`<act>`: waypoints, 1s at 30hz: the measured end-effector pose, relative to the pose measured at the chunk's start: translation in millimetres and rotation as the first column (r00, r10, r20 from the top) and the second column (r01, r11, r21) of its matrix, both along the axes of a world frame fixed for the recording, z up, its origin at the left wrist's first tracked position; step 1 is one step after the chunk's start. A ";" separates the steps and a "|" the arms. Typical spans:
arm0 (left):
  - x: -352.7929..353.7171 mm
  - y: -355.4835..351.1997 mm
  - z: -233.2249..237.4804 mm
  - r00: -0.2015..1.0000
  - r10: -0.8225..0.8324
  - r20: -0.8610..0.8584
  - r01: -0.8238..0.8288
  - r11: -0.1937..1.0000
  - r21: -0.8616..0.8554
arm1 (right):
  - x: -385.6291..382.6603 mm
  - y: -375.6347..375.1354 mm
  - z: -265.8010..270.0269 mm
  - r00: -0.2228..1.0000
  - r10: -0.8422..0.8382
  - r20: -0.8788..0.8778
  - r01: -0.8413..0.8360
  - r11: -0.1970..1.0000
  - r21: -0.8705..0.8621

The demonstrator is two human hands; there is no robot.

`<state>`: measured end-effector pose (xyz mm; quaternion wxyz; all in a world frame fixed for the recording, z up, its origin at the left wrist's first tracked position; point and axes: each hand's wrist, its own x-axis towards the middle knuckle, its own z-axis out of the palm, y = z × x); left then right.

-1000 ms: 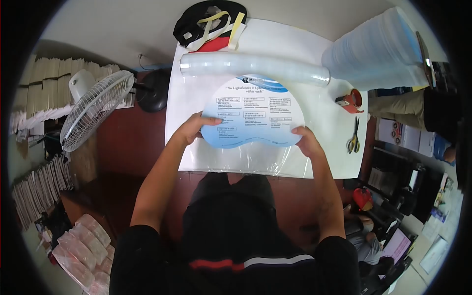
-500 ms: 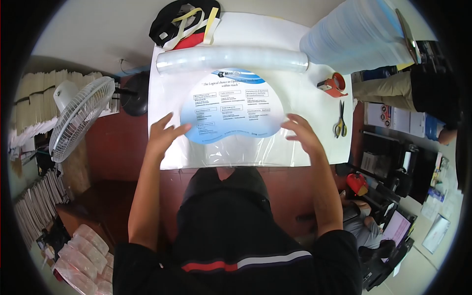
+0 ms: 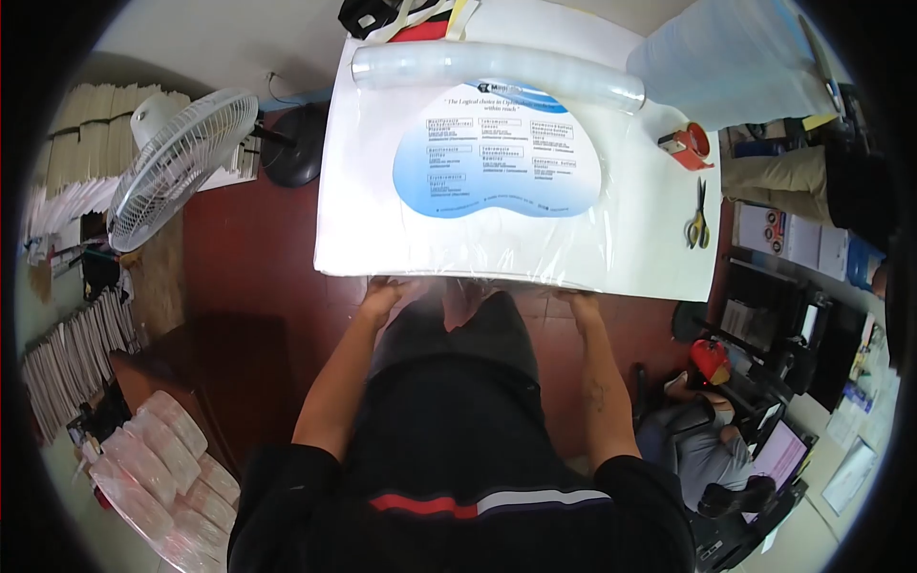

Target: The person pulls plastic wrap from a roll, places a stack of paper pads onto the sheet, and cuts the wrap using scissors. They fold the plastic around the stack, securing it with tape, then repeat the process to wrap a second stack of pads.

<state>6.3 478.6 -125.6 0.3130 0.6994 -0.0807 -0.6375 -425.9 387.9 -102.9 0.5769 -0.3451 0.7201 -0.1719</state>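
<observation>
A bean-shaped blue and white printed sheet (image 3: 497, 181) lies on the white table, with clear plastic film (image 3: 463, 250) spread over it toward the front edge. Behind the sheet rests the long roll of film (image 3: 497, 74). At the table's front edge, left of the middle, my left hand (image 3: 382, 300) is closed on the film. My right hand (image 3: 581, 304) is likewise closed at the film's right side by that edge. The edge partly hides the fingertips of both hands. Between them, loose film hangs below the tabletop.
On the table's right lie a red tape dispenser (image 3: 688, 146) and scissors (image 3: 698, 215). A large wrapped roll (image 3: 731, 67) stands at the back right, a bag (image 3: 411, 17) at the back left. A fan (image 3: 181, 167) is at left. A seated person (image 3: 707, 449) is at right.
Both hands have come back from above the sheet's sides to the table's front edge and closed on the film. The view has shifted, so the table appears higher and further right.
</observation>
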 end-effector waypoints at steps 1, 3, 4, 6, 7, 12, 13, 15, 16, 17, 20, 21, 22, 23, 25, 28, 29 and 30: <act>-6.1 -2.0 -3.4 0.999 0.018 0.037 -0.015 0.997 -0.080 | 1.5 -1.6 -5.3 0.999 0.026 -0.036 -0.026 1.000 0.003; -16.9 -3.8 -11.4 0.992 0.065 0.105 -0.038 0.970 -0.240 | -2.5 -2.3 -15.5 0.999 0.029 -0.014 -0.029 0.999 -0.017; -19.0 -8.1 -5.5 0.989 0.038 0.144 -0.006 0.977 -0.214 | -1.9 -2.4 -13.0 0.999 0.031 -0.004 -0.032 0.999 -0.028; -18.0 -6.6 4.8 0.975 -0.021 0.220 0.054 0.988 -0.145 | -11.6 6.5 -9.7 0.997 0.064 0.037 -0.062 0.996 -0.066; -11.0 1.8 -5.6 0.958 -0.107 0.267 0.161 0.968 -0.191 | -23.5 10.6 -12.6 0.987 0.162 0.009 -0.162 0.986 -0.045; 29.3 74.0 12.5 0.981 -0.110 0.157 0.154 0.942 -0.299 | -83.2 59.1 1.8 0.976 0.218 0.006 -0.217 0.972 -0.094; 15.7 72.0 28.2 0.978 -0.110 0.176 0.164 0.931 -0.327 | -84.1 64.2 11.3 0.978 0.205 0.039 -0.198 0.971 -0.135; -19.9 82.2 57.5 0.972 -0.098 0.215 0.174 0.914 -0.366 | -73.2 85.5 30.4 0.974 0.194 0.115 -0.169 0.965 -0.201; -23.7 92.5 45.0 0.901 -0.213 0.379 0.338 0.890 -0.304 | -77.0 94.6 16.6 0.959 0.274 0.069 -0.257 0.947 -0.194; -26.4 101.4 14.8 0.788 -0.313 0.530 0.485 0.846 -0.223 | -85.1 101.9 -15.2 0.936 0.351 0.021 -0.340 0.920 -0.193; -19.2 145.3 -19.1 0.840 -0.240 0.486 0.400 0.880 -0.256 | -107.1 121.8 -24.2 0.965 0.264 0.009 -0.263 0.963 -0.066; -18.0 166.5 -12.0 0.924 -0.114 0.365 0.240 0.915 -0.324 | -113.9 131.7 -15.7 0.984 0.177 0.021 -0.177 0.984 -0.002; -17.0 173.9 -2.9 0.972 0.018 0.235 0.074 0.924 -0.376 | -121.3 139.8 -2.9 0.986 0.148 0.080 -0.147 0.989 -0.025; -16.4 167.6 1.5 0.947 0.000 0.322 0.114 0.935 -0.336 | -128.4 145.0 11.5 0.983 0.119 0.142 -0.112 0.992 -0.056; -35.5 160.6 11.9 0.878 -0.026 0.479 0.156 0.960 -0.232 | -134.2 152.9 33.8 0.961 0.085 0.263 -0.062 0.993 -0.097; -58.5 107.3 -13.0 0.863 0.092 0.497 0.045 0.966 -0.256 | -118.6 142.3 49.6 0.921 0.073 0.384 -0.017 0.989 -0.147; -60.7 82.3 -33.5 0.864 0.168 0.475 -0.020 0.954 -0.300 | -108.2 137.7 52.2 0.922 0.084 0.378 -0.028 0.988 -0.151; -61.2 61.1 -47.3 0.862 0.238 0.447 -0.084 0.938 -0.337 | -99.8 133.8 51.0 0.925 0.092 0.370 -0.038 0.988 -0.149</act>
